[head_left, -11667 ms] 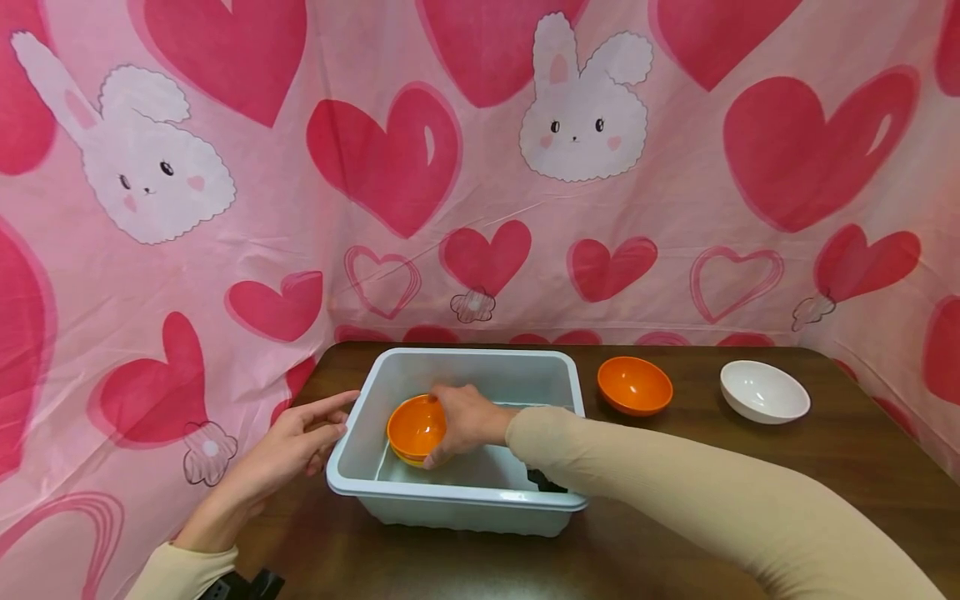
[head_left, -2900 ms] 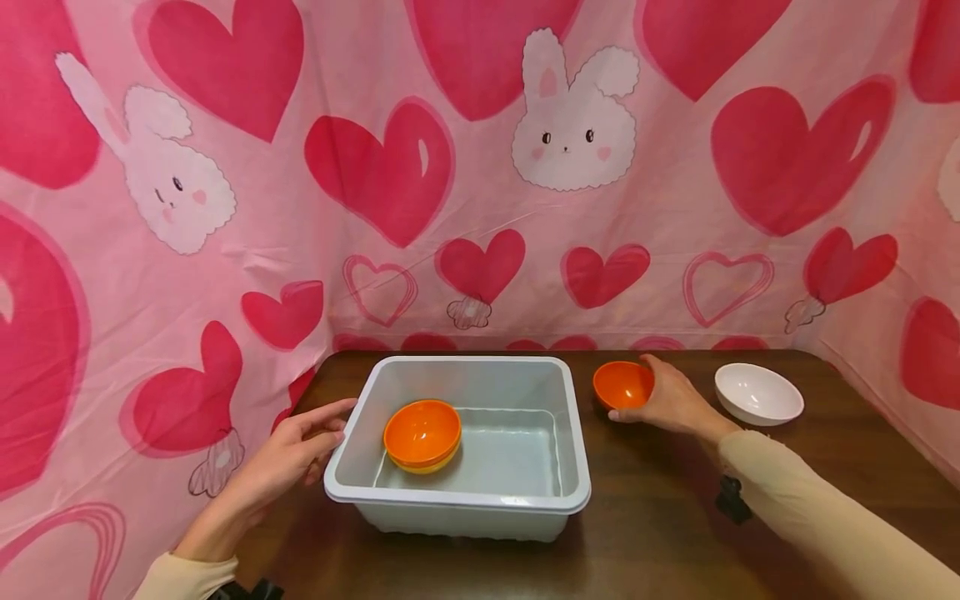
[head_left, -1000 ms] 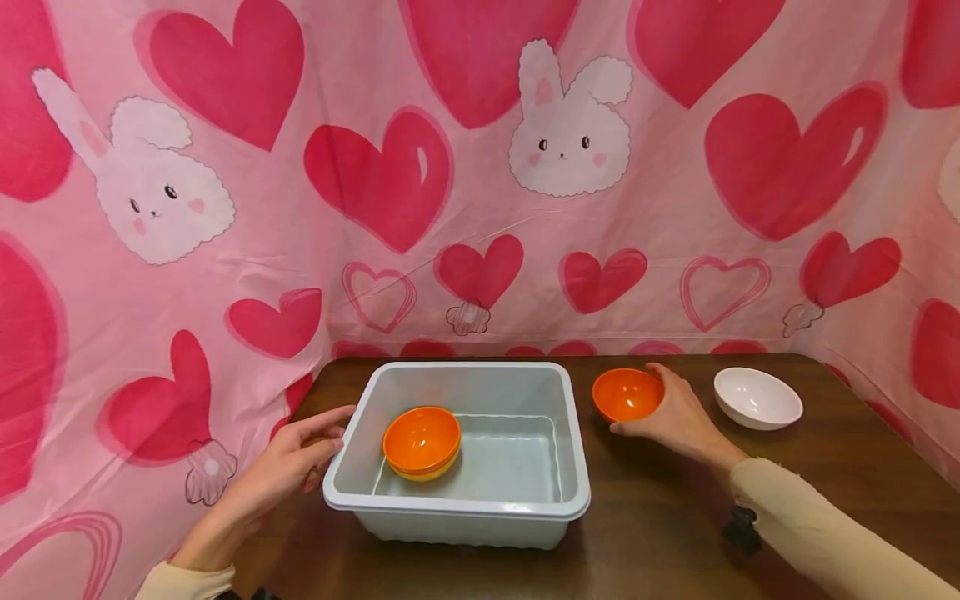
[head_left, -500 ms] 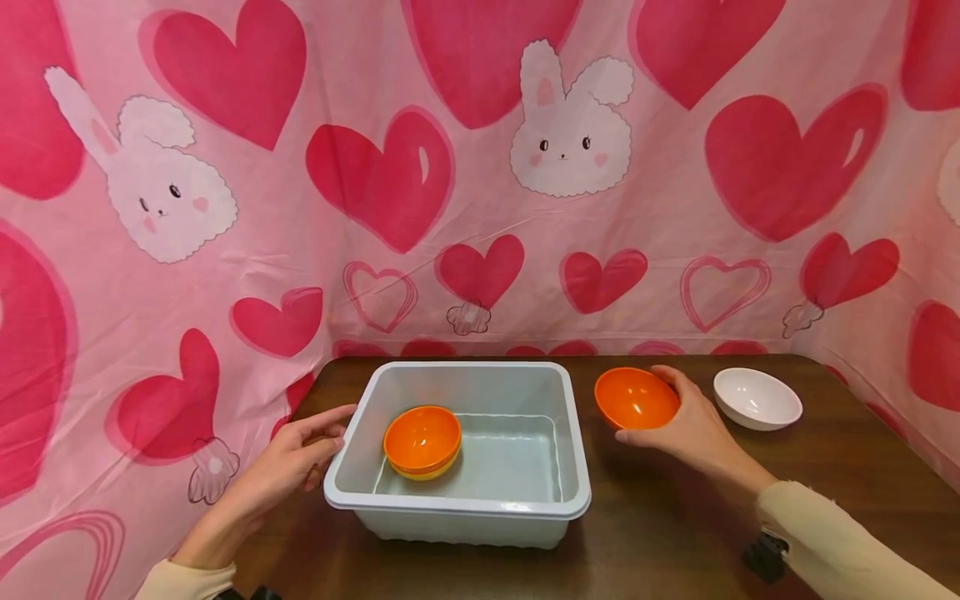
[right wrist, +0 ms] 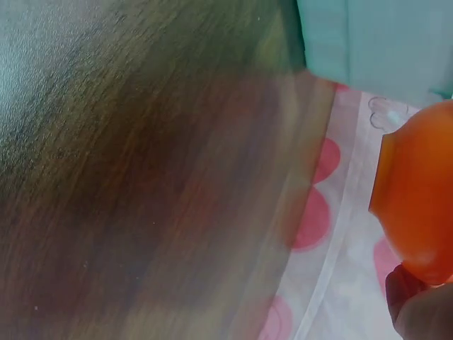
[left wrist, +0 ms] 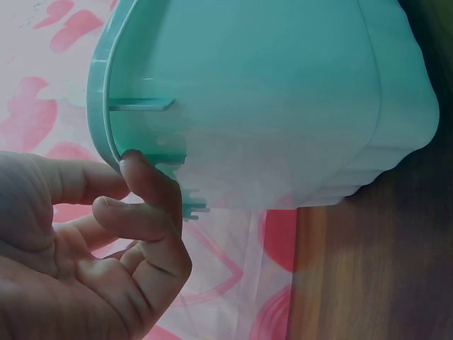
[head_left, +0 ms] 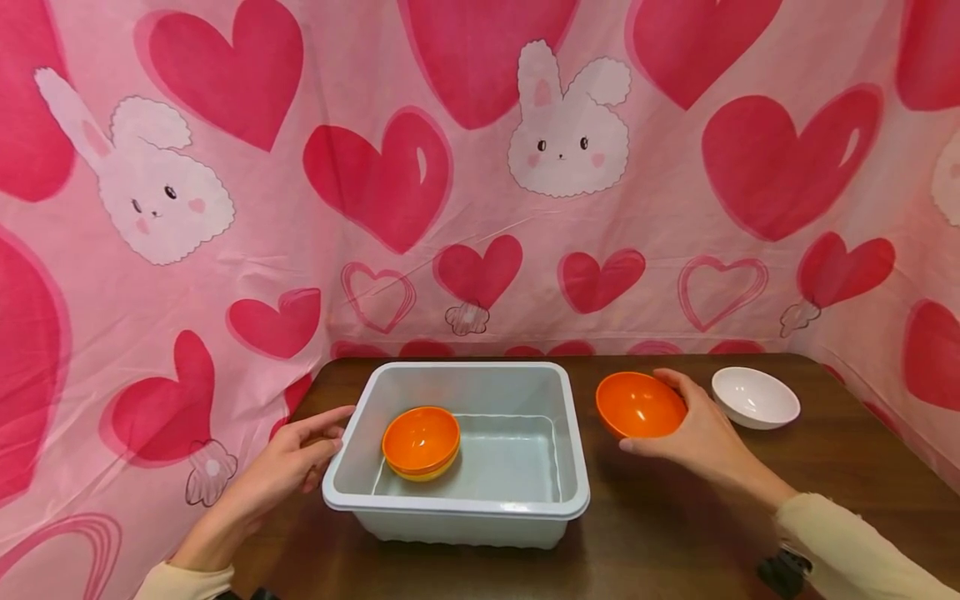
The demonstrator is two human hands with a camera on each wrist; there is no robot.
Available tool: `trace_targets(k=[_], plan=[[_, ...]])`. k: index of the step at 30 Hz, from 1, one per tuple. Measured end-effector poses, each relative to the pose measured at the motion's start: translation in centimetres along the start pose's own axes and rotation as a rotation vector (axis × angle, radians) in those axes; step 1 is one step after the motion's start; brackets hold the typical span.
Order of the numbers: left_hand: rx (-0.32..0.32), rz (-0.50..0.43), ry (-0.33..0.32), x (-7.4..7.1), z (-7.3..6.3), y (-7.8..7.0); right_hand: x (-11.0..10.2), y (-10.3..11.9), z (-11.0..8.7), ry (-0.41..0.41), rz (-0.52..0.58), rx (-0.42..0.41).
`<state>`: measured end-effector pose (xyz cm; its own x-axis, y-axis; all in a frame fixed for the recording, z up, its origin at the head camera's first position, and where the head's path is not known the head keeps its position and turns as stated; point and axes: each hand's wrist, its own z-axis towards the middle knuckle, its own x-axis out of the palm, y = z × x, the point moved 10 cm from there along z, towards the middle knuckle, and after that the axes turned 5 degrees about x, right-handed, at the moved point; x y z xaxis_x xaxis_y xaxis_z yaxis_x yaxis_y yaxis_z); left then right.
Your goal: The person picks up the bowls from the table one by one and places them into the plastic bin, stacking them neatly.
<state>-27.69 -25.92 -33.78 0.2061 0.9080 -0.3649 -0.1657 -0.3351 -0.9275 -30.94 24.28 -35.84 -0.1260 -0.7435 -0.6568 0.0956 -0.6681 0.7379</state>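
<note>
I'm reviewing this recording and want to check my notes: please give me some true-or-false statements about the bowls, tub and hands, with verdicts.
1. The right hand grips an orange bowl. True.
2. A second orange bowl is inside the plastic tub, with yellow showing beneath it. True.
3. The white bowl is in the tub. False: the white bowl stands on the wooden table, right of the tub.
4. The left hand reaches inside the tub. False: the left hand is at the tub's outer left side.

Cream sleeves [head_left: 843, 533] and black wrist devices [head_left: 784, 572] are worn.
</note>
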Motion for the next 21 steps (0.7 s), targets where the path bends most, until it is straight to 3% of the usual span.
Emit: trace_targets(k=[21], plan=[[0.020, -0.008, -0.002, -0.1, 0.2, 0.2, -1.8, 3.1, -1.4, 0.000, 0.062, -0.026]])
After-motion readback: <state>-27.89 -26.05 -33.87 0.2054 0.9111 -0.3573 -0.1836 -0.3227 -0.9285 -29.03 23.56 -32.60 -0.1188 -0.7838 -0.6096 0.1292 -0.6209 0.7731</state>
